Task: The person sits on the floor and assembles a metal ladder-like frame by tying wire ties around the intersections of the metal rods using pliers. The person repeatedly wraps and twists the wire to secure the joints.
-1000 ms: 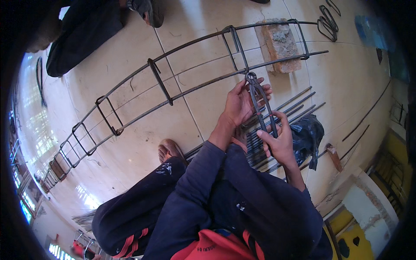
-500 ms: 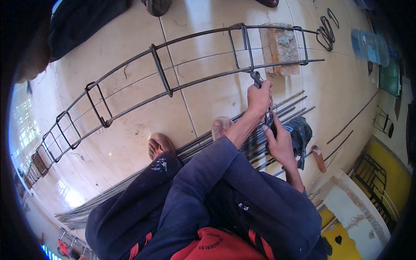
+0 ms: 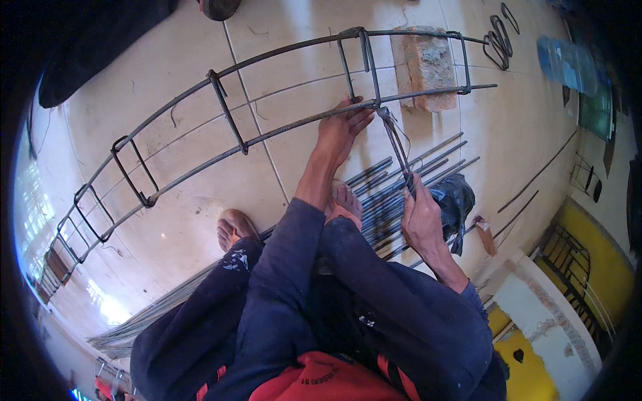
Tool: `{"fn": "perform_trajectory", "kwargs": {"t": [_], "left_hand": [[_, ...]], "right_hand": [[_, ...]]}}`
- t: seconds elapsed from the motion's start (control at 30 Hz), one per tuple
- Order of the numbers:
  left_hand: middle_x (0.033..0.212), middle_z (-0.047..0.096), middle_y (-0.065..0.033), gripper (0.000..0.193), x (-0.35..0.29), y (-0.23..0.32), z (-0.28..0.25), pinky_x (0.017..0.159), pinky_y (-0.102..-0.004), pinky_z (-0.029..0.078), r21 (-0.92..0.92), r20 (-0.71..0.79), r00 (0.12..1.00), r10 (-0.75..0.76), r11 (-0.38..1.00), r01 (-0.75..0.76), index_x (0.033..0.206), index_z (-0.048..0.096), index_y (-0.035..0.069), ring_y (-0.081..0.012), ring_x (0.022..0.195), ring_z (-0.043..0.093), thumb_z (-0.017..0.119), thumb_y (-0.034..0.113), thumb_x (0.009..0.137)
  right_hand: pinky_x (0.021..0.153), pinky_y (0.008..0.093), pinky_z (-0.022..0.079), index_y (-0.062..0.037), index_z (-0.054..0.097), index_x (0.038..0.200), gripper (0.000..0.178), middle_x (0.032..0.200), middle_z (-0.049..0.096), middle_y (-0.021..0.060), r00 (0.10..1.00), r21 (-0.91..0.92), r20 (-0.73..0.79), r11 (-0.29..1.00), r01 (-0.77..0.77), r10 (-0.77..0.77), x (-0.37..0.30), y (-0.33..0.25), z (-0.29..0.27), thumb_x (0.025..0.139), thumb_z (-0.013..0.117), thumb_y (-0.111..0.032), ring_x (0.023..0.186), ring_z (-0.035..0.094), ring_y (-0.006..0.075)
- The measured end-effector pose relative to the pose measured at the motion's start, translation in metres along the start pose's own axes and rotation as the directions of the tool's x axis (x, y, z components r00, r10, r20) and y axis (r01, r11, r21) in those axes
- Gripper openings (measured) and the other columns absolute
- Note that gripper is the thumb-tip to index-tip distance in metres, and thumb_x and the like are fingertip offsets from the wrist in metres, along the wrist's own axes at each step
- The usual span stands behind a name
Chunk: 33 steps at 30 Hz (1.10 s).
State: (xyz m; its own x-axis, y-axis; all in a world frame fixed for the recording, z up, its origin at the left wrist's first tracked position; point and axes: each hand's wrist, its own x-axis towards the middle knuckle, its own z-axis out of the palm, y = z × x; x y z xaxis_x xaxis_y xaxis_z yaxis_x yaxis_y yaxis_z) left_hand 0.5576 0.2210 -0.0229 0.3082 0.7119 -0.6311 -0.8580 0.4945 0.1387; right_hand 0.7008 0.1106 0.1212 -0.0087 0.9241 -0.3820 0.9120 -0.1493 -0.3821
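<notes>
A rebar cage [image 3: 287, 127], made of long steel bars joined by square stirrups, stretches across the floor in front of me. My left hand [image 3: 336, 134] is closed around its near bar beside a stirrup [image 3: 366, 67], fingertips curled at the crossing. In my right hand [image 3: 424, 217] are the handles of long dark pincers [image 3: 397, 144]. Their head meets the near bar right at that stirrup's corner, and a thin tie wire [image 3: 401, 127] sticks out beside it. The jaws are too small to tell whether they grip the wire.
A rough brick block [image 3: 429, 73] props the cage's right end. Loose stirrups [image 3: 498, 41] lie past it, near a clear blue plastic container [image 3: 568, 65]. Several straight rods [image 3: 381, 214] and a black plastic bag [image 3: 455, 207] sit by my feet. Another person's dark-clothed leg [image 3: 100, 47] is at upper left.
My left hand has let go of the pincers and moved left onto the cage's near bar. The right hand keeps the handles, lower down. The view has shifted slightly.
</notes>
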Motion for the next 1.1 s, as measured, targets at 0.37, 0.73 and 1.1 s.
{"fn": "perform_trajectory", "kwargs": {"t": [0.37,0.73,1.1], "left_hand": [[0.086,0.060,-0.0066,0.019,0.022,-0.008,-0.002,0.074,-0.0310,0.054,0.088,-0.028,0.996,-0.089,0.992,0.091,0.097,0.057,0.001,-0.0178,0.077,0.060,0.050,0.018,0.097],[0.082,0.063,-0.0051,0.024,0.028,-0.010,-0.011,0.066,-0.0287,0.055,0.136,0.002,0.999,-0.050,0.989,0.049,0.101,0.060,0.000,-0.0131,0.068,0.060,0.056,0.022,0.095],[0.078,0.058,-0.0025,0.022,0.026,-0.009,-0.004,0.065,-0.0288,0.051,0.180,-0.047,0.998,-0.041,0.982,0.049,0.096,0.060,0.000,-0.0117,0.064,0.052,0.051,0.020,0.097]], "right_hand": [[0.049,0.0370,0.037,0.0039,0.047,0.126,0.034,0.055,0.043,0.0149,0.994,0.366,0.086,0.926,-0.091,0.064,0.003,0.036,0.047,0.094,0.042,-0.005,0.047,0.045,0.0239],[0.059,0.0413,0.045,0.0015,0.050,0.123,0.032,0.065,0.055,0.0225,0.991,0.361,0.088,0.925,-0.122,0.096,0.010,0.027,0.047,0.095,0.043,-0.013,0.059,0.057,0.0379],[0.036,0.0175,0.023,-0.0086,0.047,0.123,0.042,0.066,0.033,-0.0054,0.771,0.772,0.635,-0.072,-0.632,0.042,-0.004,0.010,0.038,0.100,0.037,-0.042,0.045,0.027,0.0025]]}}
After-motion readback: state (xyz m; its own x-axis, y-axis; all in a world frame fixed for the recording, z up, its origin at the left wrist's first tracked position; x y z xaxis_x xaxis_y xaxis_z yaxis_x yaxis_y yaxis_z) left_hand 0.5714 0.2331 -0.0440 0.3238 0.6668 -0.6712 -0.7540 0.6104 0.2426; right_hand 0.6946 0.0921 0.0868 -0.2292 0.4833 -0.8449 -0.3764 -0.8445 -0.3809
